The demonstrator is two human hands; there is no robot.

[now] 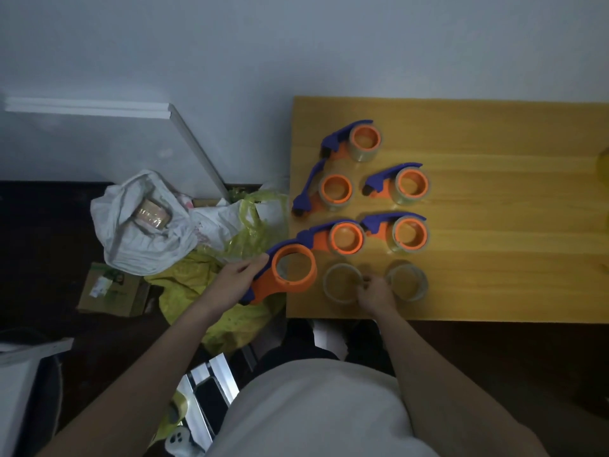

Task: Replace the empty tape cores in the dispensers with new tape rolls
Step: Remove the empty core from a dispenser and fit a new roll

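Head view, looking down on a wooden table (494, 291) that carries five orange-and-purple dispensers already fitted with tape, plus two loose clear tape rolls near its front edge. The left hand (235, 282) holds a sixth dispenser (290, 275) by its handle, fingers wrapped round the narrow orange part, just off the table's left front corner; its hub ring looks bare, with no tape on it. The right hand (375, 293) rests between the loose rolls, its fingertips pinching the rim of the nearer tape roll (341, 282); the other roll (408, 280) lies just beside it, untouched. How firmly the right grip has closed is hard to tell, since the curled fingers hide the contact.

A roll like this is probably light and stiff, with a smooth, slippery outer face, so taking it across the rim, thumb inside the core and fingers outside, seems the safer hold. The dispenser is rigid plastic, and its cutter end is likely toothed; holding it by the handle is sensible. On the floor to the left lie crumpled bags (148, 225) and a cardboard box (112, 291).
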